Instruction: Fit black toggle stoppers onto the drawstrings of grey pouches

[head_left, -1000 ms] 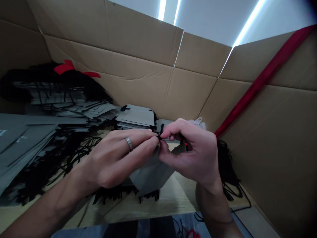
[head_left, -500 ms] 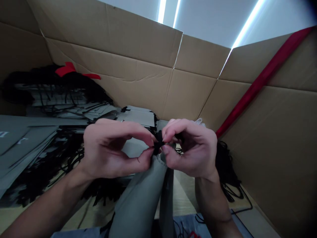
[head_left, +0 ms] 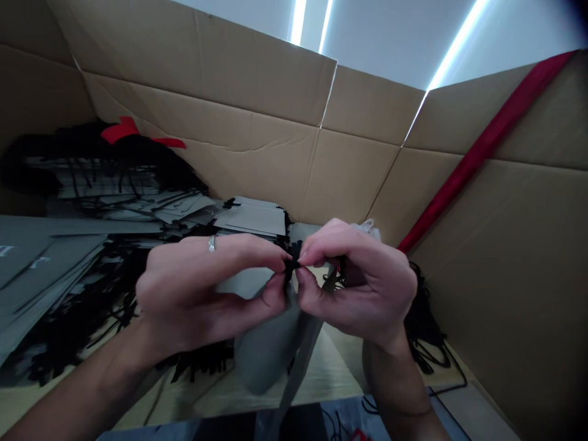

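Observation:
My left hand [head_left: 211, 288] pinches a black cord [head_left: 294, 260] between thumb and index finger, near the middle of the head view. Opposite it, my right hand [head_left: 356, 278] pinches the same small black bunch, with the fingertips of both hands almost touching. Below the fingers hangs a grey sheet-like piece [head_left: 269, 349], curved and slightly blurred. The shape of the black bunch is partly hidden by my fingertips.
Grey pieces with black cords are stacked at the left [head_left: 50, 269] and behind my hands [head_left: 252, 217]. Black cords [head_left: 420, 318] lie at the right. Cardboard walls [head_left: 257, 141] surround the wooden table [head_left: 335, 367], and a red strip [head_left: 482, 153] crosses the right wall.
My left hand has shifted a little left and turned, showing a ring. My right hand's knuckles have moved slightly right. The grey piece has swung and its lower end now shows above the table edge.

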A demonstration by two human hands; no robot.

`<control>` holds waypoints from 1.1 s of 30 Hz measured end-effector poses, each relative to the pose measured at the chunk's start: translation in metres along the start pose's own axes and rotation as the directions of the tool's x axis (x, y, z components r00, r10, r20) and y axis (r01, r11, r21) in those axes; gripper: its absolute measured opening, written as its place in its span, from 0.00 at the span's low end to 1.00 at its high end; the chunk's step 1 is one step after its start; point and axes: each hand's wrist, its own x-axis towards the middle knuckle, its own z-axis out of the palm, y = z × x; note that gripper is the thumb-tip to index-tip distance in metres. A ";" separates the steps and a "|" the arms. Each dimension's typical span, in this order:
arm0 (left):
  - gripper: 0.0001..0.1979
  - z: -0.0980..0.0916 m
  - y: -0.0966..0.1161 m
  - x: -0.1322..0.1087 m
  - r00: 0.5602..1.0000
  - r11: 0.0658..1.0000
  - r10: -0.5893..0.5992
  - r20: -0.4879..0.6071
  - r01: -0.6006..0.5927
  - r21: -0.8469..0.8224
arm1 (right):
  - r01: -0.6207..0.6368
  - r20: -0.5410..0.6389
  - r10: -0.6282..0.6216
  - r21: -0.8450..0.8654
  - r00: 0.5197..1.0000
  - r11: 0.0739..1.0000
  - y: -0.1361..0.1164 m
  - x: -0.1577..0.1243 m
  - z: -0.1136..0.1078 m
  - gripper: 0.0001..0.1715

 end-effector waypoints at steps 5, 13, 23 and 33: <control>0.12 0.010 -0.002 0.012 0.998 0.977 0.006 -0.058 -0.019 -0.213 | 0.036 -0.034 -0.035 0.027 0.999 0.999 0.004 0.002 0.003 0.20; 0.10 0.006 -0.013 0.014 0.983 0.853 -0.142 0.117 0.182 -0.490 | 0.088 -0.094 -0.090 -0.020 0.991 0.996 0.008 0.003 0.003 0.18; 0.02 0.003 -0.008 0.017 0.968 0.949 -0.129 0.217 0.184 -0.257 | 0.091 -0.050 -0.096 -0.106 0.994 0.990 0.006 0.004 -0.009 0.22; 0.04 0.000 -0.001 0.010 0.973 0.985 -0.093 0.211 0.121 -0.120 | -0.363 0.216 0.311 0.273 0.926 0.891 0.007 0.001 -0.029 0.24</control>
